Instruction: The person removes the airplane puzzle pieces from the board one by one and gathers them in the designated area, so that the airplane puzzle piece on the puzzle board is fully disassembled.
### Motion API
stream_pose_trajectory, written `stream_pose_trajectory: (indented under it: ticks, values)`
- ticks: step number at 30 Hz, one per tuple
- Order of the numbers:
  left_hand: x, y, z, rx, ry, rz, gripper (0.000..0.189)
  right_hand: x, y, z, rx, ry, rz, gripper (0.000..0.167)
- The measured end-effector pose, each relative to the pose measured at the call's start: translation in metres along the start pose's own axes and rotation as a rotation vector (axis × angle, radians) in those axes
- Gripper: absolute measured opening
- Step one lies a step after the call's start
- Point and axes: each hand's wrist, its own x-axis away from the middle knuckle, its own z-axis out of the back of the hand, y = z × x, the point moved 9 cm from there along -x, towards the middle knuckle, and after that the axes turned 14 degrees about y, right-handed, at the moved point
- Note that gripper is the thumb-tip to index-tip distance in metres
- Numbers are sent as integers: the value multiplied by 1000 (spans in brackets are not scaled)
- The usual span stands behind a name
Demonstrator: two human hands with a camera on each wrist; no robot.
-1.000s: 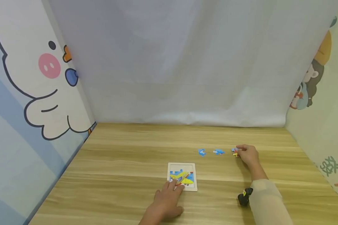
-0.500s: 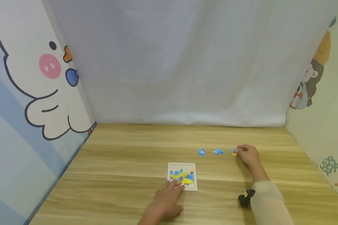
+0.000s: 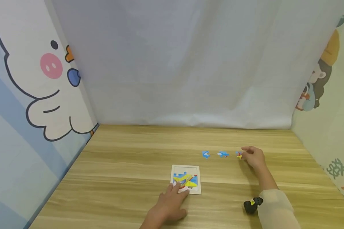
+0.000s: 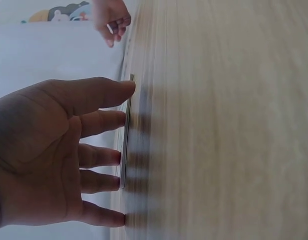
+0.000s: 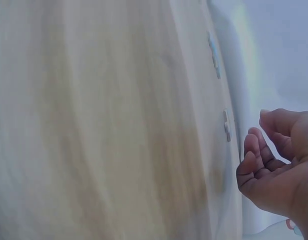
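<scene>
L hand (image 3: 170, 203), fingers spread, rests on airplane puzzle tray (image 3: 186, 166); R hand (image 3: 254, 158) at far-R jigsaw piece (image 3: 239, 155) beyond tray, fingers narrow, hold unclear; poss. drop if only edge pinched

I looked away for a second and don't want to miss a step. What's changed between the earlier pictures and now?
Very little. The right sleeve and the black gadget beside it have shifted slightly rightward and back toward the person. The right hand stays at the right puzzle piece; any change in its grip is too small to tell. Unchanged: left hand on the puzzle board, left piece and middle piece.
</scene>
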Motion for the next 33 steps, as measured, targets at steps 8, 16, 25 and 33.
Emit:
stream_pose_trajectory:
  ticks: [8,16,25,33]
  values:
    - [0,-2,-1,-21,-2,-1,65,7,-10,-3,-108,-24,-14,38]
    - [-1,-5,0,-11,-7,16,64,21,-31,-9,-89,-65,57,39]
    - [-2,-6,0,-27,-8,25,64,38,-52,-22,-122,-91,114,36]
    - [-2,-5,2,-16,17,19,64,50,-64,-40,-151,-151,139,37]
